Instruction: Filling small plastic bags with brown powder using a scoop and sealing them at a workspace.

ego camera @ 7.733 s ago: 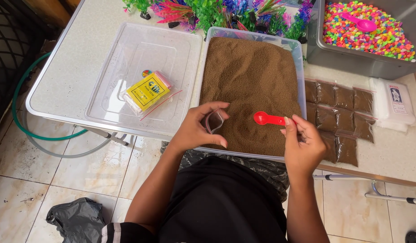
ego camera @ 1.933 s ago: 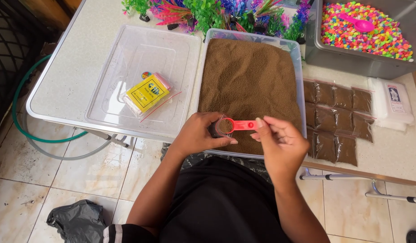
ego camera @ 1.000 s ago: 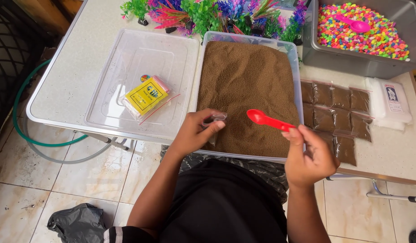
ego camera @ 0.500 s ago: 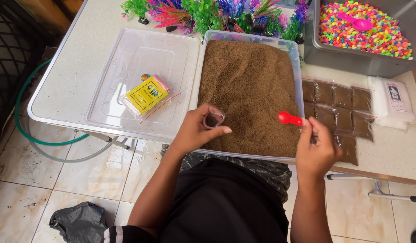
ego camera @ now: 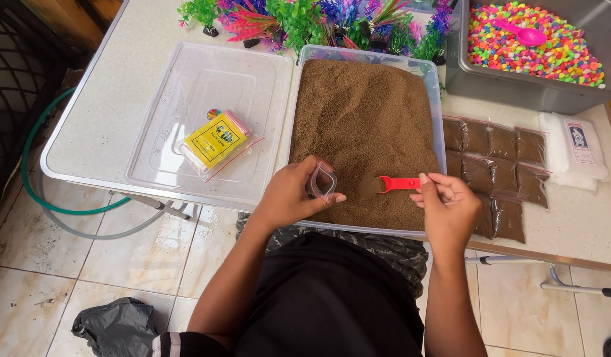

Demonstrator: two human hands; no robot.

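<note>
Scoop [ego camera: 393, 184], red plastic, bowl sunk in brown granules [ego camera: 365, 125].

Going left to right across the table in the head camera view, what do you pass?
Green hose → clear tray → small bag in the left hand → red scoop → filled brown bags → white packet.

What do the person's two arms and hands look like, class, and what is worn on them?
Both forearms are bare, with no gloves, watch or rings to be seen on the left hand or the right hand. The fingers are uncovered, with short plain nails. The person wears a black top; near the left elbow shows a dark cuff with a pale stripe.
</note>
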